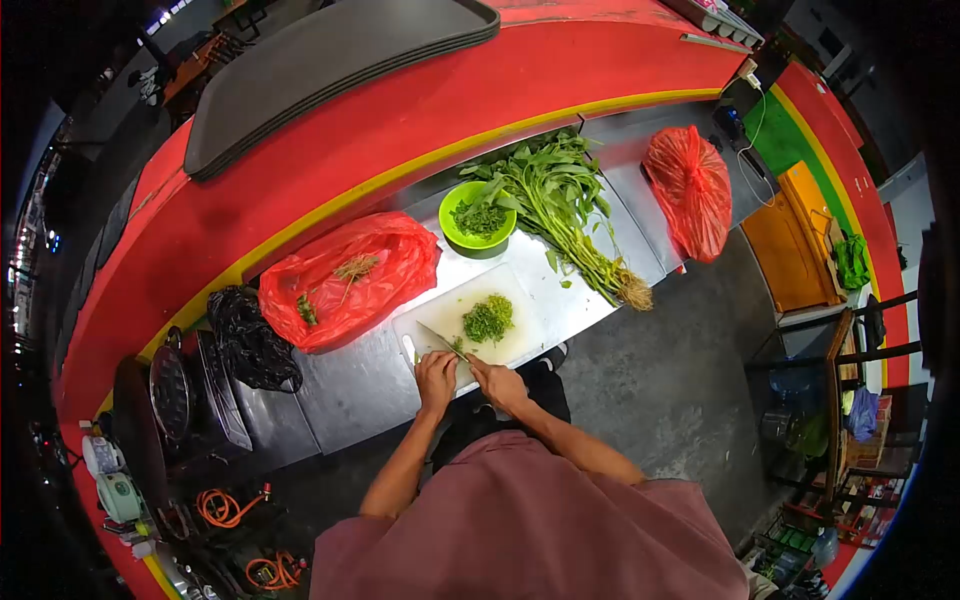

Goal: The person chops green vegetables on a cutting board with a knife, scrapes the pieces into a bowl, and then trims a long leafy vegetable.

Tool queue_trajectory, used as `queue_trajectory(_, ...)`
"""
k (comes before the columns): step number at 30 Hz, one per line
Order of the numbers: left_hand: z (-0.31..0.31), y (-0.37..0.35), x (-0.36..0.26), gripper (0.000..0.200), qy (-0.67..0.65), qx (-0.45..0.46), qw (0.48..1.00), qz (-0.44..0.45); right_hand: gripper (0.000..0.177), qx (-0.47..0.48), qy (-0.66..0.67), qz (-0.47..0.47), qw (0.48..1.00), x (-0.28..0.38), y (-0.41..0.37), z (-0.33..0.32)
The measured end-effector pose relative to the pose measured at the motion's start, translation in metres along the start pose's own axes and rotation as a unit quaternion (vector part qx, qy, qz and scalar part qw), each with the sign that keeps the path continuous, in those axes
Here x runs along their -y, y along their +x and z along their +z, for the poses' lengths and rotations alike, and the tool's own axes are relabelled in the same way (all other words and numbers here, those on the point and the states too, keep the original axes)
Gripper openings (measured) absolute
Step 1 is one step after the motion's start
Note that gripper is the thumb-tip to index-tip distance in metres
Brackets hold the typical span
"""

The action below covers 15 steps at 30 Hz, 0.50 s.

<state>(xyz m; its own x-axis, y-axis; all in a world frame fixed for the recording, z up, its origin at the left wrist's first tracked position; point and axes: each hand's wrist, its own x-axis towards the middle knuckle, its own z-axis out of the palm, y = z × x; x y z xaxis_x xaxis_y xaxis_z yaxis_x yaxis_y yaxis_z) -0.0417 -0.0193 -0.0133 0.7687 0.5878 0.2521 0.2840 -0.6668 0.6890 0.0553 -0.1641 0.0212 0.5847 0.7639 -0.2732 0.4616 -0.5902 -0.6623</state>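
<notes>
My right hand [498, 386] is closed round the handle of a knife [438, 338], whose blade slants to the left across a white cutting board [528, 340]. My left hand [436, 380] rests at the board's near edge with its fingers curled close to the blade; what they hold, if anything, I cannot make out. A few green bits lie beside the blade. Beyond it a pile of finely chopped greens [488, 318] sits on the board. Behind the board stands a lime-green bowl [452, 232] with more chopped greens [478, 217] inside.
Leafy greens with roots [570, 220] lie right of the bowl. An open red plastic bag [390, 255] holding scraps and a black bag [245, 335] are at left. A tied red bag [688, 190] sits far right. Stacked dark trays [330, 70] top the red wall [600, 65] behind the metal counter [350, 400].
</notes>
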Motion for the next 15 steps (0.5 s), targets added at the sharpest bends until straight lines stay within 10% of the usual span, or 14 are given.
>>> queue_trajectory(15, 0.012, 0.017, -0.008, 0.014, -0.023, 0.008, 1.0, 0.008, 0.044, -0.02, 0.153, 0.084, 0.984, -0.009, -0.012, -0.01)
